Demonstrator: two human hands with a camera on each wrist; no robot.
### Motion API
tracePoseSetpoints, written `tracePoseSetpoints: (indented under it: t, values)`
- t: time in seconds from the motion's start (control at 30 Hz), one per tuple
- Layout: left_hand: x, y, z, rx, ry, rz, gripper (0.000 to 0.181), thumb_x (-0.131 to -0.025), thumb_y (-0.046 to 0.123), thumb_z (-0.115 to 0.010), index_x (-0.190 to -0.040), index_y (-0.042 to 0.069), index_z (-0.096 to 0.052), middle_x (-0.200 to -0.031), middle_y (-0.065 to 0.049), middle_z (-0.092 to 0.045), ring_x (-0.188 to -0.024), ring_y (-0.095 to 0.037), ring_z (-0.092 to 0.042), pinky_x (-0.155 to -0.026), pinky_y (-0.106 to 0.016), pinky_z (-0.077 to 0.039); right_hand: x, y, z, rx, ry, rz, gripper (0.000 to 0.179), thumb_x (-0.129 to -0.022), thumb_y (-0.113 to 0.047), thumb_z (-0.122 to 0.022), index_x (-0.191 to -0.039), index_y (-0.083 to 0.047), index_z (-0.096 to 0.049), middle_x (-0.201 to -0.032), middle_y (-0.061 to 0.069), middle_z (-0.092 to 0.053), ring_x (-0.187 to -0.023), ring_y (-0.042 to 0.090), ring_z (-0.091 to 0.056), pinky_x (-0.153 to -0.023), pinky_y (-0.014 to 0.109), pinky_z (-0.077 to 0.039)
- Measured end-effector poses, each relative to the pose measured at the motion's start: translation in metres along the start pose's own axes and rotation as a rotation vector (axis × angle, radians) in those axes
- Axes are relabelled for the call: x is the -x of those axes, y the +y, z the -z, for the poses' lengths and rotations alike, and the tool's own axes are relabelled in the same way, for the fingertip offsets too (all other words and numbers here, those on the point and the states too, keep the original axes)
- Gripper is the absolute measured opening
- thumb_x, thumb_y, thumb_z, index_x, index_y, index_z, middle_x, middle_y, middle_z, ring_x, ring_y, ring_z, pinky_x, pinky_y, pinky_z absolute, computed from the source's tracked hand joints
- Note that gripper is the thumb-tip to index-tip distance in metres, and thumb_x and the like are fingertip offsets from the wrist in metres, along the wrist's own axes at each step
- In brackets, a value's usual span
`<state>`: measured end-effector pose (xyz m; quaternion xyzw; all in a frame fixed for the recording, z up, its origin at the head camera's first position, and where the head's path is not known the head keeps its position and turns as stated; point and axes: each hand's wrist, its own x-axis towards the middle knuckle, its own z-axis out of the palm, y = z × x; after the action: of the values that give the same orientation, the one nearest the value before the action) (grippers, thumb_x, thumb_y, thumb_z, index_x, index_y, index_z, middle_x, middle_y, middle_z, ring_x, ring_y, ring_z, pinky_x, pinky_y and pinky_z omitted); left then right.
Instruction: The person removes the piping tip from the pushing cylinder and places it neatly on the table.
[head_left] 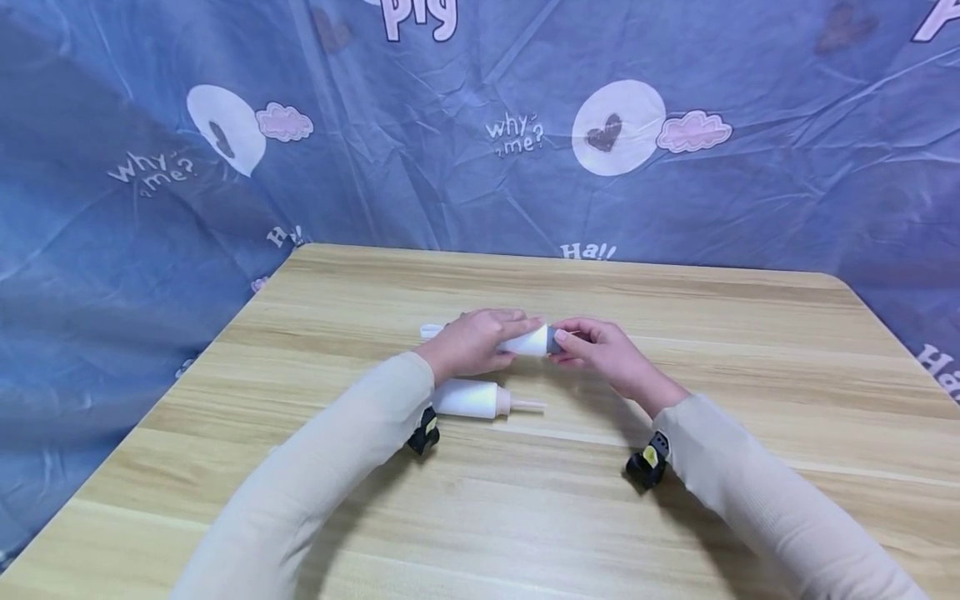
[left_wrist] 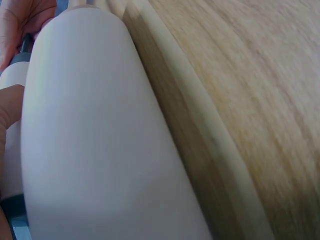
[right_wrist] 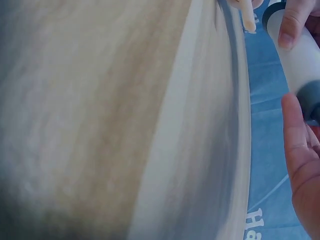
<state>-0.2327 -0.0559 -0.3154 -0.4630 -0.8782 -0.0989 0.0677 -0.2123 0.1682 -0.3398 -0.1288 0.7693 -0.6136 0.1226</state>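
A white cylinder with dark grey ends is held level above the table, its length running left to right. My left hand grips its body from above, the thumb lying across the white part in the right wrist view. At the right end, my right hand pinches the dark grey end piece between thumb and fingers. Nearer to me lies a white bottle with a pinkish collar and thin nozzle, below my left wrist. That bottle fills much of the left wrist view, partly hiding the held cylinder.
The wooden table has rounded far corners. Behind it and at the left hangs a blue printed cloth. A white loop shows just left of my left hand. Black wrist cameras sit below both cuffs.
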Motion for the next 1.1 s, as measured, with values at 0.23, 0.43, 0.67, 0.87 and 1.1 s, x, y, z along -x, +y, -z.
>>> tracePoseSetpoints:
  t: [0.23, 0.43, 0.67, 0.87, 1.1]
  values:
    - [-0.0006, -0.0013, -0.0013, 0.001, 0.0, 0.0, 0.059, -0.084, 0.014, -0.066, -0.138, 0.012, -0.045, -0.127, -0.009, -0.057, -0.118, -0.022, -0.053, -0.098, -0.034, -0.044, -0.0011, -0.0008, 0.0017, 0.021, 0.008, -0.02, 0.038, -0.092, -0.012, -0.055, -0.122, 0.011, -0.048, -0.091, 0.001, -0.063, -0.084, 0.01, -0.062, -0.078, 0.026, -0.054]
    - [-0.001, -0.0003, 0.0003, 0.003, -0.019, 0.015, 0.059, -0.084, 0.015, -0.066, -0.139, 0.014, -0.043, -0.131, -0.01, -0.055, -0.121, -0.024, -0.051, -0.101, -0.035, -0.042, 0.0003, -0.0031, 0.0024, 0.039, 0.019, -0.026, 0.039, -0.089, -0.007, -0.059, -0.123, 0.009, -0.048, -0.101, 0.008, -0.061, -0.087, 0.01, -0.062, -0.08, 0.025, -0.053]
    - [-0.001, 0.0007, 0.002, 0.013, -0.036, 0.037, 0.06, -0.085, 0.015, -0.065, -0.14, 0.015, -0.043, -0.133, -0.012, -0.052, -0.124, -0.025, -0.048, -0.103, -0.037, -0.04, 0.0001, -0.0031, 0.0024, 0.1, 0.042, -0.014, 0.044, -0.086, -0.008, -0.064, -0.125, 0.005, -0.05, -0.122, 0.022, -0.055, -0.096, 0.008, -0.057, -0.081, 0.019, -0.049]
    - [-0.0004, -0.0001, 0.0013, 0.004, -0.032, 0.035, 0.058, -0.085, 0.016, -0.064, -0.139, 0.014, -0.043, -0.133, -0.011, -0.053, -0.123, -0.024, -0.049, -0.102, -0.036, -0.04, -0.0007, -0.0007, 0.002, 0.121, 0.048, -0.023, 0.046, -0.085, -0.01, -0.066, -0.126, 0.001, -0.05, -0.125, 0.02, -0.054, -0.108, 0.019, -0.053, -0.082, 0.017, -0.048]
    - [-0.0008, -0.0008, 0.0012, 0.008, -0.018, 0.02, 0.057, -0.085, 0.015, -0.065, -0.138, 0.013, -0.045, -0.132, -0.013, -0.053, -0.122, -0.025, -0.05, -0.102, -0.036, -0.041, -0.0018, 0.0018, 0.003, 0.084, 0.039, -0.024, 0.048, -0.086, -0.012, -0.064, -0.129, 0.003, -0.047, -0.119, 0.02, -0.055, -0.101, 0.015, -0.056, -0.083, 0.02, -0.049]
